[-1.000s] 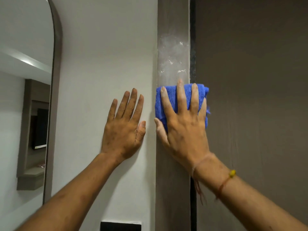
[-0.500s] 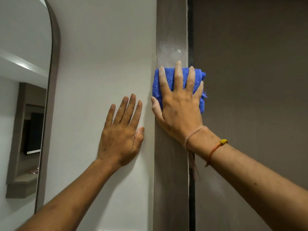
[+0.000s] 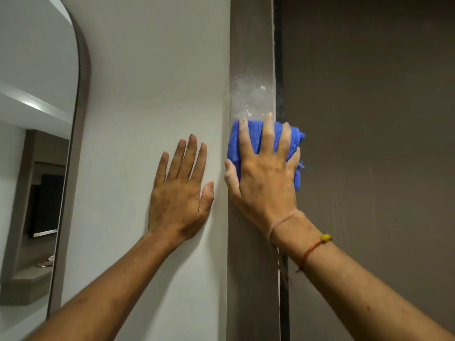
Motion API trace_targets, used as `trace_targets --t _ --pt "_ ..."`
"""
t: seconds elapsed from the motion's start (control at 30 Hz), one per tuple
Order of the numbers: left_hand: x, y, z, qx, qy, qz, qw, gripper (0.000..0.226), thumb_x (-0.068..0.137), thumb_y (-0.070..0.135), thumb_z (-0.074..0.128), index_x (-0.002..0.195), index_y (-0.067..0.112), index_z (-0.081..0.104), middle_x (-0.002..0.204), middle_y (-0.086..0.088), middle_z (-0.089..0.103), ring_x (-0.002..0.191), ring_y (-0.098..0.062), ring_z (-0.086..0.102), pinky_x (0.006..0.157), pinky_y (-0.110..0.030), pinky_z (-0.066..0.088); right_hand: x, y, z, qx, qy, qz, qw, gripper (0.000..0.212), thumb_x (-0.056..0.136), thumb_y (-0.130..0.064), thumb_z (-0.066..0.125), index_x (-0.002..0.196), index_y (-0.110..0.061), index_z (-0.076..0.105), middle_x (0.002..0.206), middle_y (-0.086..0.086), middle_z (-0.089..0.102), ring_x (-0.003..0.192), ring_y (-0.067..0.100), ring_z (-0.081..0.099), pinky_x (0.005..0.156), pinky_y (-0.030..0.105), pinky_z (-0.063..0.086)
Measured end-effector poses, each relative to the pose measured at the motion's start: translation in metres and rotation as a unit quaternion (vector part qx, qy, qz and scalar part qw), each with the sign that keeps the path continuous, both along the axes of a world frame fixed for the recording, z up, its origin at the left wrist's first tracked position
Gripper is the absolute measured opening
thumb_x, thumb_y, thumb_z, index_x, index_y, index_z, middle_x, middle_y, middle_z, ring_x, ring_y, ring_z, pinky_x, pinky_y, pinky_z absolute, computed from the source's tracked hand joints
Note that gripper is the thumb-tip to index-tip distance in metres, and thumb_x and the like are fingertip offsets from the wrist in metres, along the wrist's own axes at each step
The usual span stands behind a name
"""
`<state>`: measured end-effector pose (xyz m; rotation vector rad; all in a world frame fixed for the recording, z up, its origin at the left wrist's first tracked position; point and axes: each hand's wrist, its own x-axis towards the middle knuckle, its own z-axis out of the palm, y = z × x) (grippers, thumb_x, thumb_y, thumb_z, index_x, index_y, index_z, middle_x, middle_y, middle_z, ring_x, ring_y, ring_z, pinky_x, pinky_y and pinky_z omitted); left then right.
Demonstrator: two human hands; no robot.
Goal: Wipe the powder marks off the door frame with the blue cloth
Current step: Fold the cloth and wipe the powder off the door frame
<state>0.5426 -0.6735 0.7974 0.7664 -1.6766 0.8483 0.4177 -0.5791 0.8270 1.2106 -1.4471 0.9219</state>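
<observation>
A brown vertical door frame [image 3: 251, 40] runs down the middle of the view. White powder marks [image 3: 250, 96] smear it just above my right hand. My right hand [image 3: 264, 173] presses a folded blue cloth [image 3: 254, 136] flat against the frame, fingers spread over it. My left hand [image 3: 181, 193] lies flat on the white wall left of the frame, fingers apart, holding nothing.
A brown door [image 3: 369, 143] fills the right side, with a dark gap [image 3: 278, 57] between it and the frame. An arched mirror [image 3: 32, 156] with a grey rim hangs on the white wall [image 3: 152, 70] at the left.
My right hand slid the cloth up over the marks, then back down a little, so a powder patch shows above it again. The lower marks are gone. My left hand stays on the wall.
</observation>
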Motion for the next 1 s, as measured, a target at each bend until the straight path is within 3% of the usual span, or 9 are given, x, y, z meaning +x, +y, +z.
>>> trace_targets --t 0.13,0.33,0.43,0.6,0.8,1.0 --pt "0.001 0.000 -0.001 0.003 0.000 -0.004 1.000 0.067 0.090 0.044 0.018 0.149 0.018 0.000 0.159 -0.005 -0.002 0.147 -0.019 -0.004 0.120 -0.042 0.000 0.005 -0.002 -0.006 -0.027 -0.019 0.008 0.999 0.070 0.087 -0.051 0.036 0.148 -0.022 0.016 0.156 0.021 0.014 0.141 0.048 0.008 0.104 0.072 0.022" --pt "0.001 0.000 -0.001 -0.003 0.006 -0.010 1.000 0.067 0.090 0.045 0.018 0.149 0.018 0.003 0.160 -0.004 0.000 0.147 -0.018 -0.004 0.119 -0.040 -0.002 -0.002 0.000 -0.048 -0.041 -0.005 0.034 0.999 0.067 0.085 -0.060 0.041 0.138 -0.020 0.041 0.148 0.022 0.036 0.135 0.049 0.028 0.093 0.070 0.039" --pt "0.002 0.001 -0.001 -0.006 0.005 -0.011 1.000 0.067 0.091 0.045 0.019 0.149 0.018 0.003 0.159 -0.004 0.000 0.147 -0.019 -0.003 0.119 -0.040 -0.001 -0.005 0.001 -0.021 -0.046 0.017 0.035 0.998 0.065 0.086 -0.057 0.040 0.141 -0.023 0.037 0.149 0.021 0.034 0.137 0.048 0.023 0.095 0.071 0.037" --pt "0.001 0.001 0.000 -0.006 0.005 -0.007 1.000 0.066 0.091 0.045 0.017 0.149 0.019 0.001 0.159 -0.005 -0.001 0.147 -0.019 -0.003 0.120 -0.042 0.002 -0.003 -0.003 0.024 -0.034 0.013 0.022 0.999 0.069 0.089 -0.056 0.040 0.147 -0.026 0.019 0.156 0.017 0.015 0.142 0.045 0.006 0.105 0.072 0.020" --pt "0.001 0.001 0.003 -0.003 0.007 -0.015 1.000 0.067 0.090 0.046 0.016 0.149 0.018 0.002 0.160 -0.005 -0.002 0.147 -0.019 -0.003 0.120 -0.043 0.001 0.002 -0.002 -0.025 -0.042 0.006 0.028 0.999 0.067 0.087 -0.055 0.038 0.144 -0.022 0.030 0.152 0.022 0.027 0.139 0.048 0.018 0.100 0.072 0.030" --pt "-0.005 0.002 0.022 -0.003 0.033 -0.006 0.999 0.066 0.091 0.044 0.016 0.149 0.020 -0.003 0.160 -0.005 -0.005 0.146 -0.019 -0.007 0.120 -0.043 -0.002 -0.008 -0.001 -0.003 -0.030 0.046 0.024 0.998 0.066 0.086 -0.053 0.037 0.145 -0.023 0.029 0.152 0.021 0.027 0.139 0.047 0.017 0.099 0.071 0.031"
